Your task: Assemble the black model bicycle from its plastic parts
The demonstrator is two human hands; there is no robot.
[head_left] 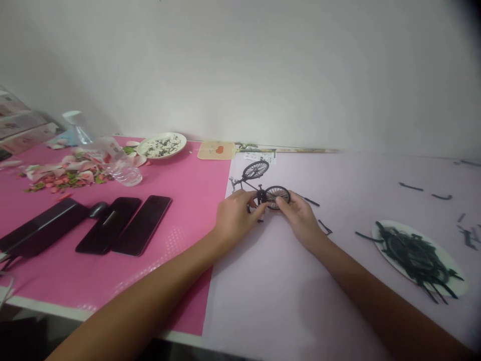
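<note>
A small black model bicycle (251, 186) is between my hands, over the pale sheet in the middle of the table. My left hand (236, 210) is closed on its frame beside the near wheel, thumb and fingers pinching around the crank area. My right hand (300, 215) pinches the spoked near wheel (277, 190) by its right side. Farther back, the other wheel (256, 169) leans at a tilt near the handlebar. Fingers hide part of the frame. Close to my right hand lie a thin black rod (311, 201) and a small angled black piece (325, 227).
On the right, a white plate (460, 291) holds a heap of black parts, with more loose pieces (411, 186) behind it. Two phones (142, 225), a black case (45, 225), a tilted plastic bottle (108, 153), petals (63, 175) and a dish (180, 145) occupy the pink left side.
</note>
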